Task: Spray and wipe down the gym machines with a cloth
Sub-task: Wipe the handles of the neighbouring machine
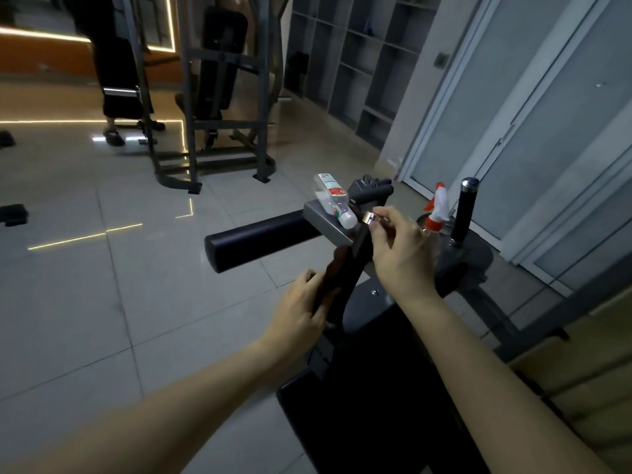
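In front of me stands a black gym machine with a padded roller (253,241) and a grey plate (316,213). My left hand (301,304) grips a dark brown cloth (333,271) against the machine's slanted black bar. Higher up the bar, my right hand (400,248) pinches a small silvery knob (370,217) between thumb and fingers. A clear bottle (331,196) with a white cap lies on the grey plate. A spray bottle (437,210) with an orange and white head stands behind my right hand, partly hidden by it.
An upright black handle (466,206) rises right of the spray bottle. The black seat pad (376,388) lies below my arms. Another machine (222,97) and a standing person (116,80) are at the back, grey shelves (359,63) beyond, glass doors (513,114) on the right.
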`<state>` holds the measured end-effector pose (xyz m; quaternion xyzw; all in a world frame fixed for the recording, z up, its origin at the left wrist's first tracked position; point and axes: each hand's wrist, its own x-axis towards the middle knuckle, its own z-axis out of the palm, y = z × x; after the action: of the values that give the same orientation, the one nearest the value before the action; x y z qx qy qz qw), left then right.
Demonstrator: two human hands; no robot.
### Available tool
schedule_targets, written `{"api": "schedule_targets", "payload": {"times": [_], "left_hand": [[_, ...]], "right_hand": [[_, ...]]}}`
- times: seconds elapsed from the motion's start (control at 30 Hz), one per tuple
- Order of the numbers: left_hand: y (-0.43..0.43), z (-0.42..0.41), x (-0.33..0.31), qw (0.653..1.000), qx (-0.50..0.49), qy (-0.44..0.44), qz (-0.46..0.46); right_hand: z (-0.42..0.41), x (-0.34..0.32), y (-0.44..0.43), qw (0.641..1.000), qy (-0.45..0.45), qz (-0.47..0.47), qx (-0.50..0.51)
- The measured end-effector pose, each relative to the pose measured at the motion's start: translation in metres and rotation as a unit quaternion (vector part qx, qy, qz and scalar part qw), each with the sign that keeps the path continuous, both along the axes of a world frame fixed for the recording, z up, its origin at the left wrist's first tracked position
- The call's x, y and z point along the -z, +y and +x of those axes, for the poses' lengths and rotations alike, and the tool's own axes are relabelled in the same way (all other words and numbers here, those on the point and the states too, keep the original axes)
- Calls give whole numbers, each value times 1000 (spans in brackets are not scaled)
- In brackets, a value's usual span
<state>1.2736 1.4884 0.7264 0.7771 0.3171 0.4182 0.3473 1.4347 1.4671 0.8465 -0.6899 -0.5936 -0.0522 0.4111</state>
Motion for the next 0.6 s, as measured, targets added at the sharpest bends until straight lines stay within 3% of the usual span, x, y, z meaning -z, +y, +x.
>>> {"api": "schedule_targets", "payload": {"times": [0.17, 0.3, 0.33, 0.43, 0.6], "left_hand": [[11, -27, -2, 992, 29, 124, 15], [27, -15, -69, 986, -10, -92, -140], [29, -4, -83, 987, -14, -98, -126], [24, 24, -84, 998, -26, 52, 16], [3, 21, -29, 997, -40, 53, 47]], "right_hand": [[-3, -3, -2, 1000, 4, -6, 2], [-5, -5, -4, 1000, 3, 2, 9], [-6, -5, -4, 1000, 1, 1, 13], [-8, -5, -7, 1000, 5, -5, 18], [-12, -1, -4, 1000, 14, 7, 19]]}}
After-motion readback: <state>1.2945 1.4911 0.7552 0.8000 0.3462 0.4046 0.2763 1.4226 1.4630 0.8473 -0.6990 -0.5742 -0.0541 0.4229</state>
